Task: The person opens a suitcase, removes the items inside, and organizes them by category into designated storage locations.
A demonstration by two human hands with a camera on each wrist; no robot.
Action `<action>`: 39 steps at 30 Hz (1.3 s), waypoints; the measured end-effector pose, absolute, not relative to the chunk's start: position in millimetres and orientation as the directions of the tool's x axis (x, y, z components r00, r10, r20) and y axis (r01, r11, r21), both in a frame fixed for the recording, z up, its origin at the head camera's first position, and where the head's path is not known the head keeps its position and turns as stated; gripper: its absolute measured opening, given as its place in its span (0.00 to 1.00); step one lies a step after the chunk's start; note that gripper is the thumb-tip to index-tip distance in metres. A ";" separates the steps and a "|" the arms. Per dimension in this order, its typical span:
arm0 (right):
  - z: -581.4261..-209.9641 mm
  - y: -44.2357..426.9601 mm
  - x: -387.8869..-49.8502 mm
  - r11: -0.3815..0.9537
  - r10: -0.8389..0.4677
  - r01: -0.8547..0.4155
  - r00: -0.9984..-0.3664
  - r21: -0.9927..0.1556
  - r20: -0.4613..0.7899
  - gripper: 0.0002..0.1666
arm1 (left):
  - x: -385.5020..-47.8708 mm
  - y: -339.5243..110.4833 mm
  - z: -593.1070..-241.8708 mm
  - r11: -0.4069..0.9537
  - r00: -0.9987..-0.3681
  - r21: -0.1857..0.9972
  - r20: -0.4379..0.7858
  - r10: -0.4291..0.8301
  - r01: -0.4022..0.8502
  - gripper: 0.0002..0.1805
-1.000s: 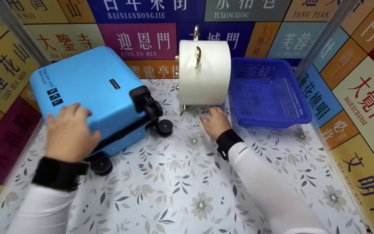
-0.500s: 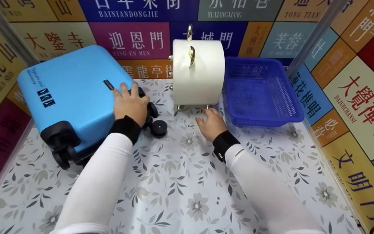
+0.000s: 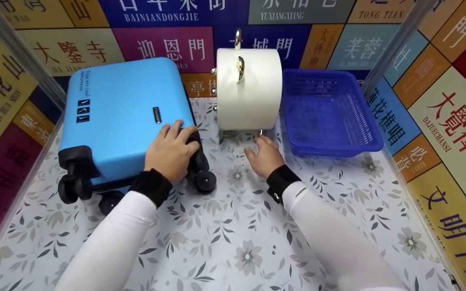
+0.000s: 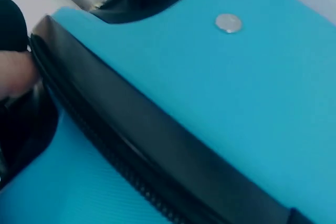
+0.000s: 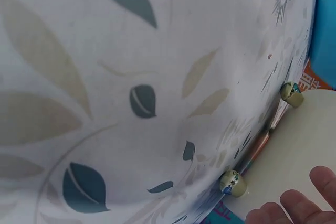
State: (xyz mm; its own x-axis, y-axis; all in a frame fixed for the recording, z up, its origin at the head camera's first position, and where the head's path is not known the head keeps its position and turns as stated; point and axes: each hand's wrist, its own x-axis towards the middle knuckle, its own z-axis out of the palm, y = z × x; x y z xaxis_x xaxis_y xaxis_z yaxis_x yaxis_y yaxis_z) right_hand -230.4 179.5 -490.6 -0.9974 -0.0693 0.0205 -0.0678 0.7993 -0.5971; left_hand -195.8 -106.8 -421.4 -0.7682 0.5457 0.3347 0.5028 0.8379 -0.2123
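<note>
The light blue suitcase lies flat at left, black wheels toward me. My left hand rests on its front right corner, fingers spread over the top. The left wrist view shows one fingertip at the black zipper seam on the wheel end. In the middle stands a white drum-shaped body with gold feet and gold fittings, like a large alarm clock; its face is hidden. My right hand is by its front foot, fingers loosely bent. Fingers appear over the white body in the right wrist view.
A blue plastic basket sits right of the white body. Lettered panels enclose the back and sides, with clear posts at the corners. A floral cloth covers the surface.
My left hand has moved right across the suitcase to its front right corner. The suitcase has turned clockwise, its wheel end now squarer to me. The right hand stays by the white body's foot.
</note>
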 end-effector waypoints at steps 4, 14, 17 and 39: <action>-491.6 175.1 -227.3 0.794 -0.076 -0.070 -0.997 -0.604 0.016 0.33 | -183.2 -108.9 -424.8 0.790 -0.689 -0.224 0.391 0.610 0.571 0.17; -494.0 165.9 -224.7 0.803 -0.108 -0.116 -0.993 -0.585 0.049 0.32 | -167.2 -109.1 -439.6 0.844 -0.692 -0.170 0.502 0.518 0.508 0.17; -493.6 165.2 -223.9 0.801 -0.112 -0.115 -0.993 -0.587 0.042 0.32 | -163.2 -107.4 -444.0 0.882 -0.720 -0.113 0.534 0.443 0.458 0.16; -491.7 149.0 -212.5 0.787 -0.156 -0.131 -0.988 -0.603 0.011 0.34 | -143.0 -124.1 -445.2 0.818 -0.597 -0.106 0.631 0.495 0.566 0.30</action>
State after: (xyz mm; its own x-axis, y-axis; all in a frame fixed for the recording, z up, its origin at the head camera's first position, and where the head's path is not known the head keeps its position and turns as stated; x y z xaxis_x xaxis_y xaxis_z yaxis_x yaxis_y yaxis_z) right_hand -212.5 149.0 -491.7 -0.9877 -0.1557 0.0112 -0.1309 0.7870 -0.6029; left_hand -143.0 -124.1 -445.2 -0.5974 0.4949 0.6311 0.5658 0.8177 -0.1057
